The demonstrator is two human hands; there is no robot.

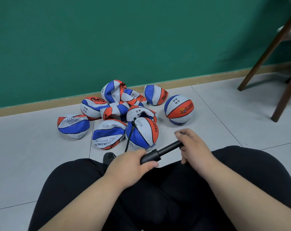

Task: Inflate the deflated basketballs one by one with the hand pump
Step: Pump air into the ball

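Observation:
A black hand pump (159,152) lies across my lap. My left hand (133,162) grips its barrel, and my right hand (189,144) grips the handle at the other end. A thin black hose (130,135) runs from the pump up to the valve of a red, white and blue basketball (142,133) on the floor just ahead, which looks partly rounded. Behind it lies a heap of several crumpled, deflated basketballs (114,105). One round, inflated basketball (179,109) stands apart to the right.
I sit with black-trousered legs (158,197) over a grey tiled floor (24,155). A green wall (108,39) with a wooden skirting runs behind the balls. Dark wooden chair legs (265,54) stand at the right. A black shoe tip (109,157) shows by the pump.

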